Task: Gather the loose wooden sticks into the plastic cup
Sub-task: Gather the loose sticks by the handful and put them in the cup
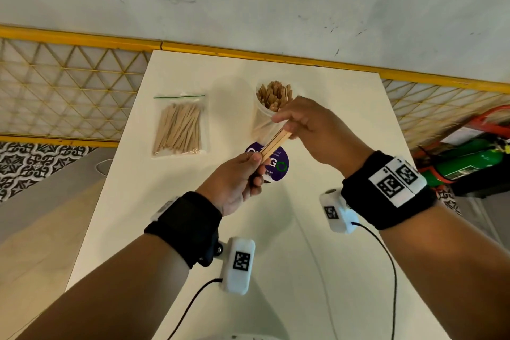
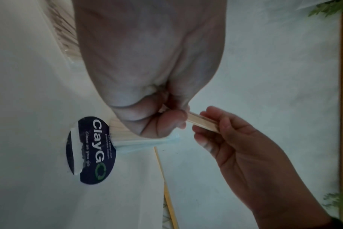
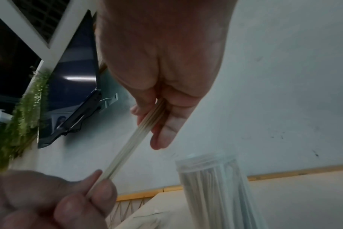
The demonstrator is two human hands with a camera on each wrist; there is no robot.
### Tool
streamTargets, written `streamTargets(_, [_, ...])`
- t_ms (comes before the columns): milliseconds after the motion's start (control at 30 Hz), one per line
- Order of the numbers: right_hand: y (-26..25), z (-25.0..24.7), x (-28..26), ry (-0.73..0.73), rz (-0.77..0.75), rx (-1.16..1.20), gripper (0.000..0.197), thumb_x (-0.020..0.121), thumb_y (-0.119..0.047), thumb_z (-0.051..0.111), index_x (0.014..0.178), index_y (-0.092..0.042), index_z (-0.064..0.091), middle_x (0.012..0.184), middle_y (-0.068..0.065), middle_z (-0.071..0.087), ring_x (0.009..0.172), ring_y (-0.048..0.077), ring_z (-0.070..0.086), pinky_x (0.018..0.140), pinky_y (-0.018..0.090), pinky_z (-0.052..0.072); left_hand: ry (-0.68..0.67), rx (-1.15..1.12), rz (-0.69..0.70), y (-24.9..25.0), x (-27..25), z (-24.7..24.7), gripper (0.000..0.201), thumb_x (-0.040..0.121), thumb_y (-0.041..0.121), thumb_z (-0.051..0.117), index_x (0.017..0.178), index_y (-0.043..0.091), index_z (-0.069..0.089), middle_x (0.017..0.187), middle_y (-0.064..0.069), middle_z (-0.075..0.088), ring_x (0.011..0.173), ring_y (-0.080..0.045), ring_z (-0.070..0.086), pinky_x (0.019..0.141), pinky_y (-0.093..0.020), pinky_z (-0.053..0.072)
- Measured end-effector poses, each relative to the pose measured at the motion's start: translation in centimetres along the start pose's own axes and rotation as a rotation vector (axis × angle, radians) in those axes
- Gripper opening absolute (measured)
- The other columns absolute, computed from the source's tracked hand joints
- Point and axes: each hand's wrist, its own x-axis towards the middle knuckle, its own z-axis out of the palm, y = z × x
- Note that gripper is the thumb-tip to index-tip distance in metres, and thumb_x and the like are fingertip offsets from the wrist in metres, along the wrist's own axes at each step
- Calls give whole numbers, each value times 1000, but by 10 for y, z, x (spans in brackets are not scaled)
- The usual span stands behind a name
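Wooden sticks (image 1: 276, 141), pale flat bundle, pinched by left hand (image 1: 237, 182), right hand (image 1: 311, 130)

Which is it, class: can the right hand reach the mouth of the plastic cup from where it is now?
Probably yes. The right hand, sharing a small bundle of sticks with the left hand, hangs just beside the plastic cup. Its open mouth is crowded with sticks but has nothing over it.
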Motion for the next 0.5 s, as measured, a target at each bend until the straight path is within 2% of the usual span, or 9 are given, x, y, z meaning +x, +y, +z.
streamTargets(100, [10, -5, -1, -17, 105, 153, 26, 88, 0, 58, 100, -21, 69, 92, -10, 59, 86, 17, 66, 80, 31, 55, 34, 21, -3, 4, 6, -9, 24, 99, 25, 45, 83, 12, 58, 67, 1, 45, 50, -8, 40, 45, -18, 37])
streamTargets(233, [8, -2, 3, 51, 143, 201, 35, 87, 3, 58, 80, -29, 69, 73, -1, 65, 67, 14, 66, 69, 24, 53, 11, 59, 0, 8, 14, -15, 21, 98, 24, 45, 93, 8, 58, 69, 0, 47, 54, -9, 42, 49, -18, 39])
streamTargets(267, [6, -3, 7, 81, 156, 200, 36, 86, 3, 59, 77, -30, 69, 71, -1, 66, 65, 15, 66, 68, 25, 53, 10, 45, 9, 12, 15, -15, 21, 98, 24, 45, 100, 6, 56, 72, -1, 50, 56, -9, 45, 51, -19, 43])
streamTargets(333, [2, -17, 19, 211, 170, 195, 34, 82, 1, 61, 73, -31, 70, 68, -1, 66, 63, 23, 65, 66, 35, 55, 29, 46, 62, 22, 21, -19, 29, 98, 26, 44, 111, 2, 54, 83, -4, 55, 68, -13, 54, 61, -22, 51])
streamTargets(367, [1, -29, 24, 306, 155, 171, 29, 80, -2, 60, 74, -29, 71, 68, 0, 65, 64, 28, 64, 68, 41, 56, 61, 98, 86, 27, 25, -27, 36, 98, 30, 44, 116, 1, 53, 92, -6, 57, 79, -16, 57, 69, -25, 54])
streamTargets(400, [-1, -44, 30, 396, 129, 111, 25, 80, -6, 59, 79, -26, 72, 70, 1, 65, 65, 28, 64, 72, 43, 56, 109, 188, 110, 34, 28, -32, 41, 97, 35, 43, 120, 2, 51, 101, -8, 58, 89, -19, 59, 78, -30, 54])
streamTargets(467, [-4, -69, 45, 462, 94, -169, 21, 85, -10, 54, 91, -17, 73, 83, 6, 65, 74, 22, 64, 79, 38, 54, 231, 533, 185, 43, 43, -56, 55, 92, 50, 43, 117, 2, 53, 110, -13, 58, 101, -26, 58, 90, -39, 47])
streamTargets(500, [-2, -75, 55, 420, 102, -361, 23, 89, -10, 52, 97, -14, 73, 93, 8, 66, 83, 24, 64, 83, 36, 52, 281, 736, 213, 45, 51, -70, 49, 86, 57, 41, 93, 8, 44, 110, -19, 58, 102, -30, 57, 91, -40, 44])
